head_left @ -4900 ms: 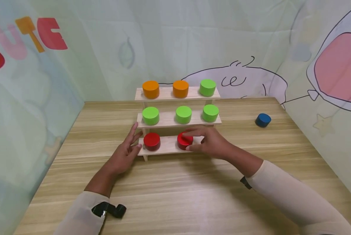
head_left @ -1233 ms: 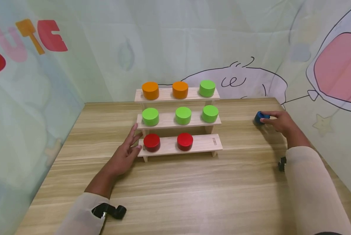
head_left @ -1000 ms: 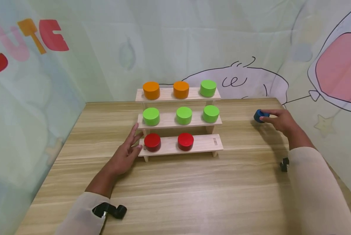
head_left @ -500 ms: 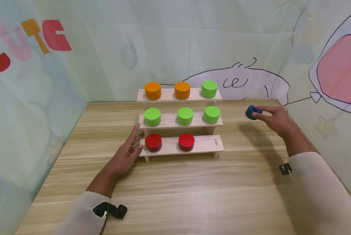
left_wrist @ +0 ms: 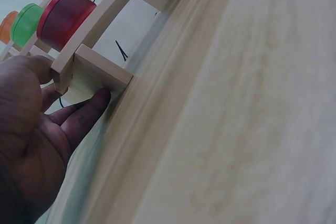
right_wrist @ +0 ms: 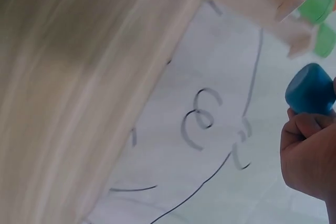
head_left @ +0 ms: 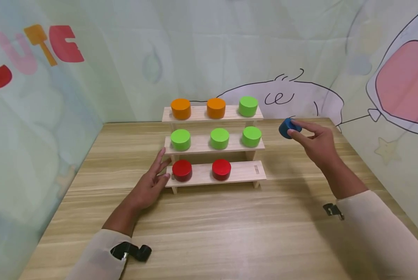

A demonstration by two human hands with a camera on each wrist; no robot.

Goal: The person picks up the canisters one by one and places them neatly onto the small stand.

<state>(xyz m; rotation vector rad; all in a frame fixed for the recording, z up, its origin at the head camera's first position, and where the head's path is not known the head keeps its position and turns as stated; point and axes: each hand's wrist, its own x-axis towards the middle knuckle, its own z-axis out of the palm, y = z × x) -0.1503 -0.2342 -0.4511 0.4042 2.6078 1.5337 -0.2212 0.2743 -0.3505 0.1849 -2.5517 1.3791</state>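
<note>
My right hand (head_left: 318, 146) pinches a blue round block (head_left: 288, 128) between thumb and fingertips, tilted and raised above the table, to the right of a three-step wooden rack (head_left: 242, 171). In the right wrist view the blue block (right_wrist: 311, 88) shows at the right edge. At the rack's left end my left hand (head_left: 147, 186) rests with fingers extended. The left wrist view shows those fingers (left_wrist: 84, 121) touching the end of the lowest board and its leg (left_wrist: 102, 72). Two red blocks (head_left: 182, 170) sit at the left and middle of the lowest step, whose right end is bare.
The middle step holds three green blocks (head_left: 219, 139). On the top step are two orange blocks (head_left: 216, 108) and a green block (head_left: 248, 106) at right. The wood-grain table (head_left: 209, 229) meets a printed cloth backdrop (head_left: 125, 77) behind.
My right hand left the red block on the lowest step, took the blue block from the table's right side, lifted it and carried it left toward the rack. My left hand stays put.
</note>
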